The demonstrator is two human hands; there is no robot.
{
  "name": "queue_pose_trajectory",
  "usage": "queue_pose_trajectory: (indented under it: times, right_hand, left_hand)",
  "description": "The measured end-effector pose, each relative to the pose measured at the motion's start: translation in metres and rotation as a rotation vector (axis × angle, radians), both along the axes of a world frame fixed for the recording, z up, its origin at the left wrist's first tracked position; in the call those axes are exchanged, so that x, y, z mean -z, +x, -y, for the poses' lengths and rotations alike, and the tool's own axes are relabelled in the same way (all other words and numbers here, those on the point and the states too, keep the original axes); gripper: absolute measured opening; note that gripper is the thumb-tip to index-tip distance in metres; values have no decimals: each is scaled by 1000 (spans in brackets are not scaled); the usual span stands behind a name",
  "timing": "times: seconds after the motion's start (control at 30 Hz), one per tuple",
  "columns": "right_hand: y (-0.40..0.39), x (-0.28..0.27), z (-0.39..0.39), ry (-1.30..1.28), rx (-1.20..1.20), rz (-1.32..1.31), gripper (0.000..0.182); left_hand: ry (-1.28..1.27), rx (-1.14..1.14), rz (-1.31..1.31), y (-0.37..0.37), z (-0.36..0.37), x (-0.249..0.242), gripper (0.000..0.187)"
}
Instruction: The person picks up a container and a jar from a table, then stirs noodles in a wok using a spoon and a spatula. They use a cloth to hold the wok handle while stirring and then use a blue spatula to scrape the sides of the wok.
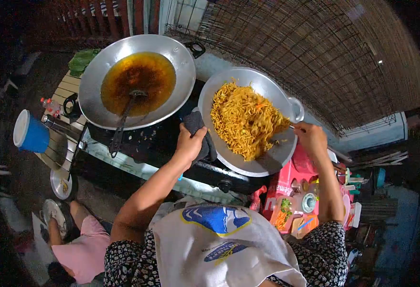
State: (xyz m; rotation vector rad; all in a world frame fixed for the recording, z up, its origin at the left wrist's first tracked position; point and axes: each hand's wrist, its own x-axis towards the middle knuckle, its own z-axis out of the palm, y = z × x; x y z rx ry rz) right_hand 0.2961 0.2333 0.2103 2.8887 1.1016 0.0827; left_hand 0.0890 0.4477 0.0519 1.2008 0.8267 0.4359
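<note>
Yellow noodles [245, 119] fill much of a wide metal wok [262, 165] on the right of the black stove. My left hand [190, 143] is closed on a dark folded cloth [204, 136] at this wok's left rim. Over the right rim, below the loop handle [297, 109], my right hand [311, 136] grips the handle of a utensil whose head is hidden among the noodles. To the left stands a larger wok [185, 71] of brown-orange oil [143, 71], with a dark slotted spatula [119, 126] leaning in it.
A red table [280, 184] at the right carries containers, one with chopped vegetables [284, 214]. At the left are a slatted surface [69, 88], a blue bucket [34, 136] and bottles [51, 105]. Another person in pink [83, 248] reaches into a bowl [56, 210]. Wire mesh [286, 52] stands behind.
</note>
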Motion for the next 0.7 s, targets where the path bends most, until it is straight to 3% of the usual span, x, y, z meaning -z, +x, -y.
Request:
queue_pose_trajectory:
  times: [0.13,0.2,0.43,0.7]
  right_hand:
    - [-23,-40,-14,-106,36,171,19]
    - [-24,-40,-16,-98,-144,327,20]
    - [-6,-39,-22,-263,-432,624,19]
    - [72,-39,-27,-389,-254,496,13]
  left_hand:
    - [-27,6,18,-1,-1,-2,50]
    - [-38,17,18,-3,0,-5,50]
    - [34,20,-44,-4,-1,-15,56]
    - [34,-33,4,-4,0,-13,51]
